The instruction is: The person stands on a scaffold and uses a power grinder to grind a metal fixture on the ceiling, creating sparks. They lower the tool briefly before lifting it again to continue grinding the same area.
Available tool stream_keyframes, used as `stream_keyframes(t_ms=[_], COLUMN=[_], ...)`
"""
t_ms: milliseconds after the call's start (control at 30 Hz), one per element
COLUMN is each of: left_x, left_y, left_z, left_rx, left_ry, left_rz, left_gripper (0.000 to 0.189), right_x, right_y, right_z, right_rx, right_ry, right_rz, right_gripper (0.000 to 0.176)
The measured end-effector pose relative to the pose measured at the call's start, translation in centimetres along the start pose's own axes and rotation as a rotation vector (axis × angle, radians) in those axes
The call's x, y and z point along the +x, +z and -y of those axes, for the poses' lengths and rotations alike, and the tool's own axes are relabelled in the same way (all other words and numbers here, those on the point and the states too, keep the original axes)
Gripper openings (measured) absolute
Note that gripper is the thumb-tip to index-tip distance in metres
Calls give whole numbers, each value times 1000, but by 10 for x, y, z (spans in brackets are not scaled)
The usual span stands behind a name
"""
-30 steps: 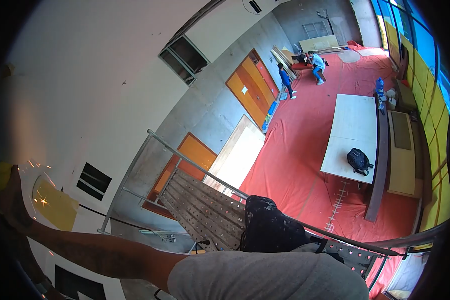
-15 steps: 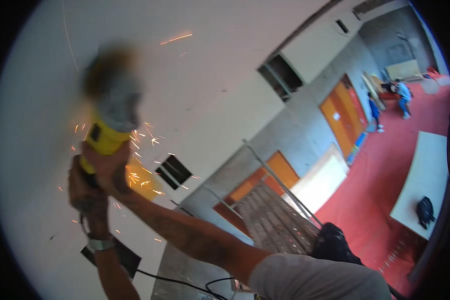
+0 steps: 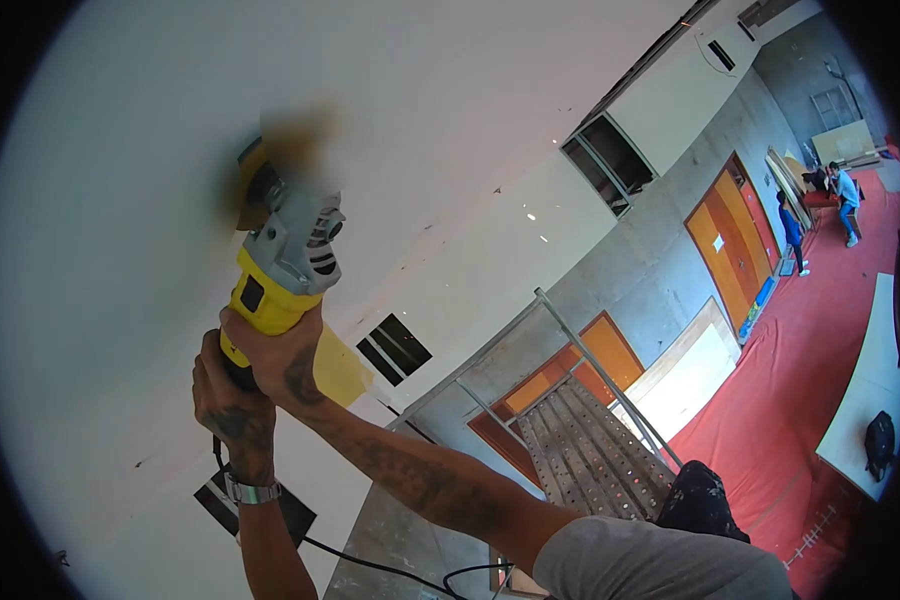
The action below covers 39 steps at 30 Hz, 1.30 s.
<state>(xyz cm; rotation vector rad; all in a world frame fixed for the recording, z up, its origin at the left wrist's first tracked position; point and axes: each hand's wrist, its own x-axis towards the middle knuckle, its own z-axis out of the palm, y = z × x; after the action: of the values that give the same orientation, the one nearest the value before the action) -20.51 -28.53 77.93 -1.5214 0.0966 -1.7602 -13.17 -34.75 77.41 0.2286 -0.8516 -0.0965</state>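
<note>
Both hands grip a yellow-and-grey angle grinder (image 3: 288, 262), raised against the white ceiling panel (image 3: 420, 110). Its spinning disc and guard (image 3: 260, 178) blur at the top, right at the panel. My right hand (image 3: 282, 352), on the tattooed arm with the grey sleeve, is wrapped around the yellow body. Lower down, my left hand (image 3: 232, 400) closes around the rear handle, partly hidden behind the right one. A metal-banded watch (image 3: 252, 490) circles the left wrist. From the handle's end, the cord (image 3: 218, 455) runs down beside that wrist.
Dark rectangular openings (image 3: 395, 348) interrupt the white panel. Below, a perforated metal scaffold platform (image 3: 595, 445) has a rail (image 3: 610, 385) alongside. A black cable (image 3: 370, 565) hangs near the bottom. Two people (image 3: 845, 205) stand far off on red floor covering; a black bag (image 3: 879, 445) lies on a white table (image 3: 860, 400).
The grinder and both hands have shifted right in view, and the tool appears sharper. The bright spray of sparks has dwindled to a few specks. Both hands keep their hold.
</note>
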Motion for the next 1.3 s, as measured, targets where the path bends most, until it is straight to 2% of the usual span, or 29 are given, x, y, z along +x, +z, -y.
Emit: stream_keyframes(t_ms=[633, 1300], left_x=[12, 10], left_y=[6, 11], left_z=[-3, 6], left_rx=[22, 26], left_ry=[9, 40], left_rz=[23, -5], left_gripper=[56, 57], right_x=[14, 17], right_y=[2, 4], right_z=[-6, -19], right_rx=[131, 127], right_ry=[-64, -106], right_rz=[-30, -60], right_gripper=[50, 47])
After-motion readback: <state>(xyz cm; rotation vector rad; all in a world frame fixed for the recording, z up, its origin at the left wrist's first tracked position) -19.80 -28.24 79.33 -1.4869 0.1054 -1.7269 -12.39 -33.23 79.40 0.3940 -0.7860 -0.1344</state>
